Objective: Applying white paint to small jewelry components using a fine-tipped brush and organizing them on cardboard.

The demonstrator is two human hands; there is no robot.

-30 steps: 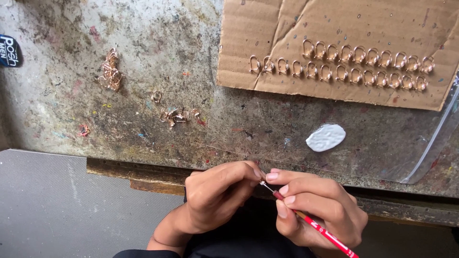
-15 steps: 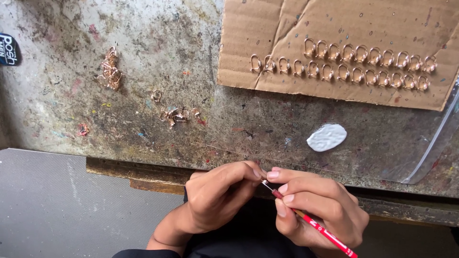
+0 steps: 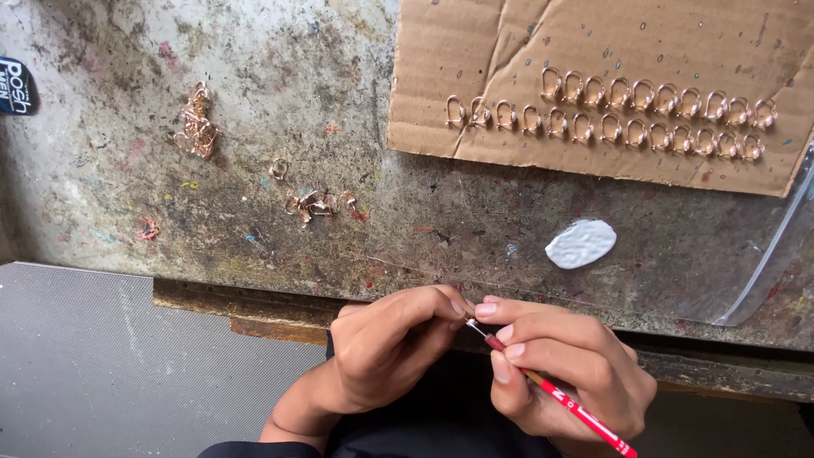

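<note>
Since a second ago our hands have barely moved. At lower centre, our right hand [image 3: 564, 369] stays pinched on a red brush [image 3: 560, 397], tip meeting our closed left hand [image 3: 390, 348], whose contents stay hidden.

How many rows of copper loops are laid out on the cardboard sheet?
2. Upper row runs along the right part; lower row sits just below, starting further left. None look hidden.

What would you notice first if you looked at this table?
Probably the two neat rows of copper-coloured wire loops on the sheet of cardboard at the top right. Next, at the bottom, the right hand holds a thin red brush whose tip points at the left hand.
</note>
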